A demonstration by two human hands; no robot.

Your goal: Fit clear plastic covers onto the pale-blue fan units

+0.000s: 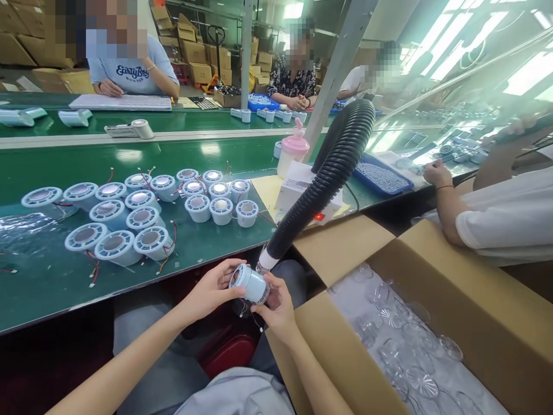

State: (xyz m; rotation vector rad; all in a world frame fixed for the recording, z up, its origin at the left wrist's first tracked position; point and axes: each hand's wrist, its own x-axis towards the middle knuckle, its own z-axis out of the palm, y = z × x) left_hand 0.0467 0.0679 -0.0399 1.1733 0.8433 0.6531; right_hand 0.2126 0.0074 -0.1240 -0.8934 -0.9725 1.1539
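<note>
— What are the fingers doing?
— Left hand (211,291) fingers curl around the pale cylinder (250,283), thumb on its rim. Right hand (276,308) fingers pinch its clear end from below.
— Where is it?
— Between both hands, over the lap, just under the black hose (332,167) tip. More cylinders (142,219) sit beyond the fingers on the counter (52,276); a box (453,288) lies right.

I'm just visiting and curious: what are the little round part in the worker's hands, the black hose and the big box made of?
Round part: looks like smooth pale-blue moulded plastic, with an even matte sheen; both the left hand and right hand hold it. Black hose: probably flexible ribbed plastic or rubber, judging by its corrugations and bend. Box: brown cardboard, with dull flaps and folded edges.
</note>
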